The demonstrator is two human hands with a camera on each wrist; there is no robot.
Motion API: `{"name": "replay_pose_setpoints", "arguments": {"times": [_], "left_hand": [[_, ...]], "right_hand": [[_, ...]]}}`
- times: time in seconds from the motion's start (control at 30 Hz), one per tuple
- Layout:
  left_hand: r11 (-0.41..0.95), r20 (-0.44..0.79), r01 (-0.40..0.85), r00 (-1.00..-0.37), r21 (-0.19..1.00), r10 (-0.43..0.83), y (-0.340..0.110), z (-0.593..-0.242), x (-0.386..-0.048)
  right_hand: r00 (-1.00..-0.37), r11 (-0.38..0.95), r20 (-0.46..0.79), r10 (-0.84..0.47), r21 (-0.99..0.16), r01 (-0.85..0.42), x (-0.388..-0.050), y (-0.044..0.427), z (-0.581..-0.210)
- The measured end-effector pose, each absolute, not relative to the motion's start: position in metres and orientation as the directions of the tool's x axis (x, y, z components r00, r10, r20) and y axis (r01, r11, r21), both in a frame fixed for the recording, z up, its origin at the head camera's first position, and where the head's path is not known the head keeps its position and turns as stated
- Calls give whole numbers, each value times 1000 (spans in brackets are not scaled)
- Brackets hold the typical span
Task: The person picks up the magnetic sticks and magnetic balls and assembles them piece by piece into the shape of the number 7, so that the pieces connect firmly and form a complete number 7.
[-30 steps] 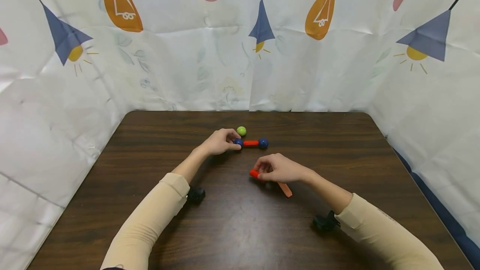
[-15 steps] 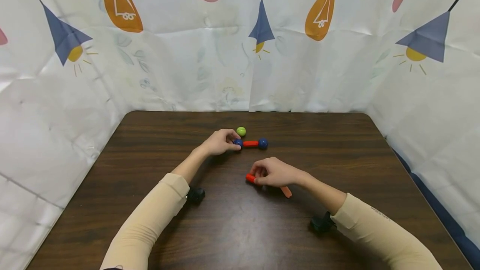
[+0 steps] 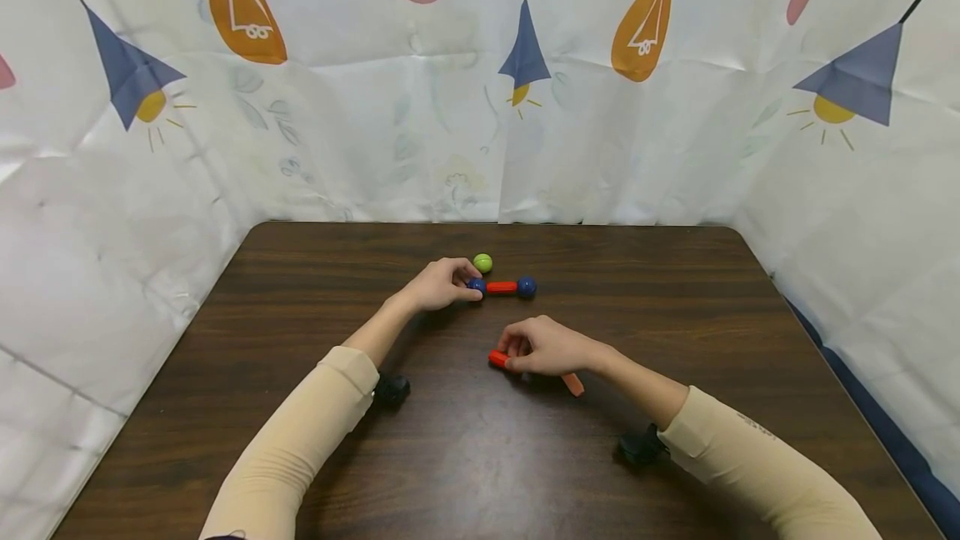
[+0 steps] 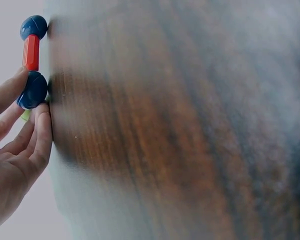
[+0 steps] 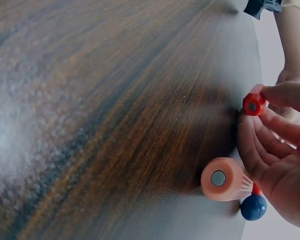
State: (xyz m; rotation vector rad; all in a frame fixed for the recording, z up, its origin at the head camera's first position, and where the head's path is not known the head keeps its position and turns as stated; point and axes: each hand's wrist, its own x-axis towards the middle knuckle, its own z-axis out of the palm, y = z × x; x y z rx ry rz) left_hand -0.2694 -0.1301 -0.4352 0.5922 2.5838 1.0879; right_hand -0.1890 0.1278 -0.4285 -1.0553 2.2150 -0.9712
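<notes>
Ball (image 3: pixel 477 287) mid-frame: left hand (image 3: pixel 438 285) pinches it. Right hand (image 3: pixel 553 346), lower, pinches a red stick (image 3: pixel 498 359); positioning seems the step, next needing steady aim.

The left arm (image 3: pixel 330 394) and the right arm (image 3: pixel 738 448) reached forward, slanting inward. The left hand (image 3: pixel 438 284), stretched farther out, pinched between thumb (image 4: pixel 9 92) and bent fingers (image 4: pixel 40 132); the right hand (image 3: pixel 555 347), lower in the head view, pinched likewise, its fingers curled.

"What lies behind the ball-ended rod (image 3: pixel 502 287)?"
"The lone ball (image 3: pixel 483 263), near its left end."
"And in front?"
"A short rod (image 3: pixel 498 359) in the right hand (image 3: pixel 551 346); another rod (image 3: pixel 573 385) on the table (image 3: pixel 465 457), to the right."
</notes>
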Motion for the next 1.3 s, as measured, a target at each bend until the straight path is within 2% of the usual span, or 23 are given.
{"name": "replay_pose_setpoints", "arguments": {"times": [0.47,1.3], "left_hand": [[642,-96,263,-879,721,468,-130,-435,-271],[641,-105,255,-878,724,468,-130,-434,-271]], "right_hand": [[-597,477,-108,-795,-720,-504,-190,123,-431],[-619,433,-20,-785,-733,-525,-192,139,-416]]}}
